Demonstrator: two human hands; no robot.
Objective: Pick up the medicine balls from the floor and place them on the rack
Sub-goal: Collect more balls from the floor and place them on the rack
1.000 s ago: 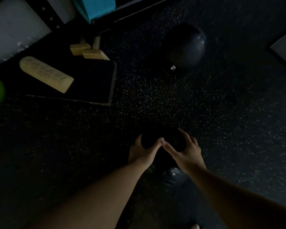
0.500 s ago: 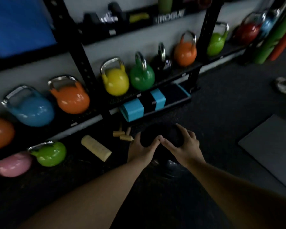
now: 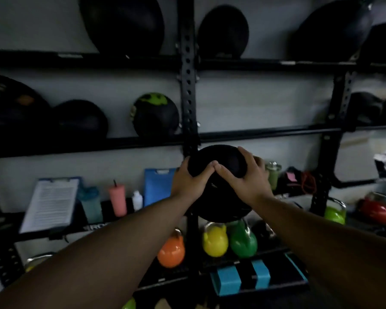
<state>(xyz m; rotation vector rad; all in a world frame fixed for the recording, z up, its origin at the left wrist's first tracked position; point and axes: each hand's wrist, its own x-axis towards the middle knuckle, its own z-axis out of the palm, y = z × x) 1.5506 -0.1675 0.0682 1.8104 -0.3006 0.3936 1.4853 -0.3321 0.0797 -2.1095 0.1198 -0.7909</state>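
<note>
- Left hand [image 3: 188, 181] and right hand [image 3: 246, 181]: both grips are closed on the medicine ball [image 3: 218, 161], with fingers spread and curved over its upper sides and thumb tips meeting at the front.
- Medicine ball: black, round and matte. It is held in the air before the rack's perforated upright [image 3: 188, 97], just beneath a shelf beam [image 3: 265, 132].
- Above and left of the grip: a black ball with a green patch [image 3: 155, 114] rests on the shelf; its marking is too blurred to read.
- Below the grip: glossy rounded kettlebells in orange [image 3: 171, 252], yellow [image 3: 214, 240] and green [image 3: 243, 241].
- Left of the grip: a blue clipboard [image 3: 157, 186] just beside the left hand, a pink tumbler [image 3: 118, 201], and a clipboard with a printed sheet [image 3: 50, 204] whose text is illegible.
</note>
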